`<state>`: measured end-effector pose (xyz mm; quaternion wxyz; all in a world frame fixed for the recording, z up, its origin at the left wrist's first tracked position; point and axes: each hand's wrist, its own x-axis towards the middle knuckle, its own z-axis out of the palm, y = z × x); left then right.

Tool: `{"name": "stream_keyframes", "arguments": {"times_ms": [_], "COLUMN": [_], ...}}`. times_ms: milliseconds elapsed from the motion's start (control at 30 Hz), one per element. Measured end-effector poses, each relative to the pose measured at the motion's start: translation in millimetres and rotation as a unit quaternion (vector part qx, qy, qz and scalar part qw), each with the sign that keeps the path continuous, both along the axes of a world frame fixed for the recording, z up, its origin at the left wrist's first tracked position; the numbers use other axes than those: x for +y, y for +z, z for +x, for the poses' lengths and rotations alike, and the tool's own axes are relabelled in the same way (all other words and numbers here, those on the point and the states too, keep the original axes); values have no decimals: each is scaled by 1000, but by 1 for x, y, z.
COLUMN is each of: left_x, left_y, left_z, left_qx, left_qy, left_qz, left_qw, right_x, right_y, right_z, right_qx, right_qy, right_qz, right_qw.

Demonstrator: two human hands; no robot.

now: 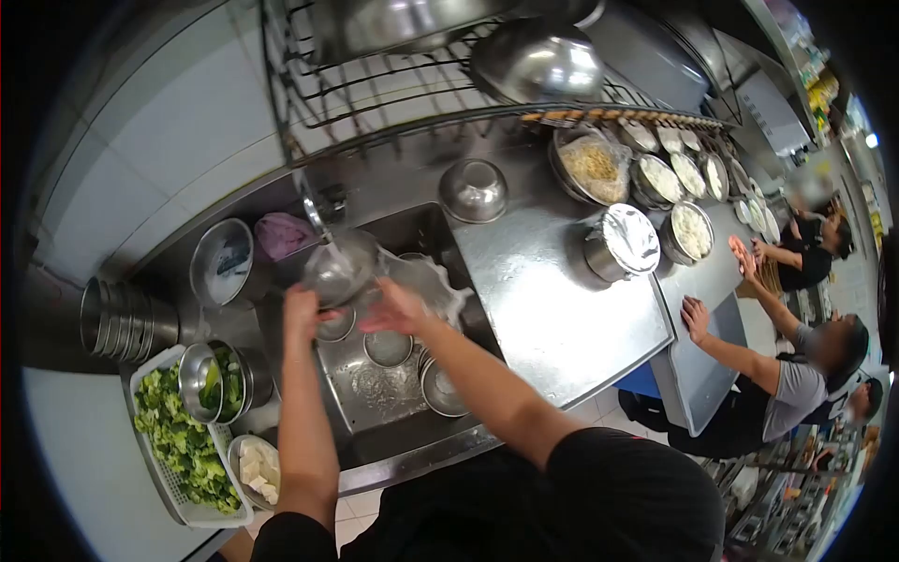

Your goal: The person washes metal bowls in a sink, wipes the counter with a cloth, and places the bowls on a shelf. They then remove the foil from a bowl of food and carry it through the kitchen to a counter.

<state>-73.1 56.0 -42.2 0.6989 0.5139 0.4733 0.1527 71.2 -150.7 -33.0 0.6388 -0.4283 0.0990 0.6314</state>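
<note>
Water runs from a faucet [316, 217] into a metal bowl [341, 267] over the sink [365, 379]. My left hand [304, 314] is at the bowl's lower left edge, its fingers partly hidden and blurred. Just right of the bowl, my right hand [398, 309] has its fingers spread, with nothing seen in it. Small round metal bowls [388, 347] lie on the wet sink floor below my hands. A pale, translucent sheet or splash, too blurred to tell, shows behind my right hand.
A basket of broccoli [183, 445], a bowl of white chunks [259, 468] and stacked metal bowls [131, 318] stand left. A wire rack [403, 89] hangs above. Filled bowls [693, 231] line the right counter [552, 309]. Several people [796, 375] stand at the far right.
</note>
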Motion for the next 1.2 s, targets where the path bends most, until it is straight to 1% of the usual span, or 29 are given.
{"name": "stream_keyframes", "arguments": {"times_ms": [33,67,100,133,200,267,300,333,367,400,433,467,500,533,567,600,633,700,767,800,833,867,900,933,967,1033,1100,1167,1200], "left_x": [5,4,15,14,4,-18,-2,15,22,6,-8,-23,-35,-37,-36,-37,-45,-73,-96,-117,-125,-138,-172,-210,-239,-268,-264,-267,-269], "left_y": [26,48,38,57,106,127,58,-11,-74,-87,-77,-55,-31,-13,4,18,33,53,42,41,-3,-52,-61,-146,-121,-120,-114,-93,-65], "left_z": [8,9,7,10,14,14,-2,-14,-4,-10,-7,12,28,35,45,55,70,97,101,100,94,86,77,55,35,10,12,3,1], "left_qx": [63,56,119,151,179,147,143,38,-64,-86,-29,-129,-221,-216,-286,-356,-357,-358,-275,-241,-185,-129,38,38,190,274,271,274,238], "left_qy": [25,5,33,-23,-85,-110,-115,-64,-7,-7,-3,65,132,133,102,73,79,-14,3,2,-89,-179,-289,-296,-445,-514,-543,-575,-570], "left_qz": [71,176,252,231,211,137,138,177,210,-28,-78,-114,-150,-150,-136,-119,-117,79,93,87,127,166,229,404,418,410,395,374,424], "left_qw": [995,983,960,961,957,973,973,981,976,996,997,983,955,955,943,924,923,930,957,966,970,961,929,865,768,702,690,674,662], "right_x": [28,30,30,37,54,36,27,22,25,41,53,49,38,22,3,-15,-33,-64,-84,-90,-93,-92,-94,-98,-101,-99,-97,-109,-114], "right_y": [1,26,51,42,17,24,31,65,61,56,56,69,69,62,53,40,32,44,77,90,96,95,89,84,82,72,48,57,53], "right_z": [2,6,5,2,-1,13,17,9,7,4,8,13,25,40,54,66,78,110,154,178,196,207,218,225,223,200,175,129,112], "right_qx": [74,100,123,122,-85,-77,-63,-155,-155,-503,-770,-783,-783,-838,-879,-880,-877,-878,-901,-922,-937,-937,-939,-916,-915,-824,-865,-876,-840], "right_qy": [-36,-47,-56,-65,-17,-5,14,2,3,155,277,306,303,230,155,100,43,8,54,24,-5,-3,79,159,159,347,278,202,232], "right_qz": [39,162,284,284,148,143,137,59,53,2,-47,-38,-39,38,116,114,111,65,-12,-80,-148,-150,-252,-348,-352,-333,-310,-237,-207], "right_qw": [996,981,949,949,985,987,988,986,986,850,572,539,542,494,435,451,465,474,431,377,318,316,220,119,115,300,281,368,444]}}
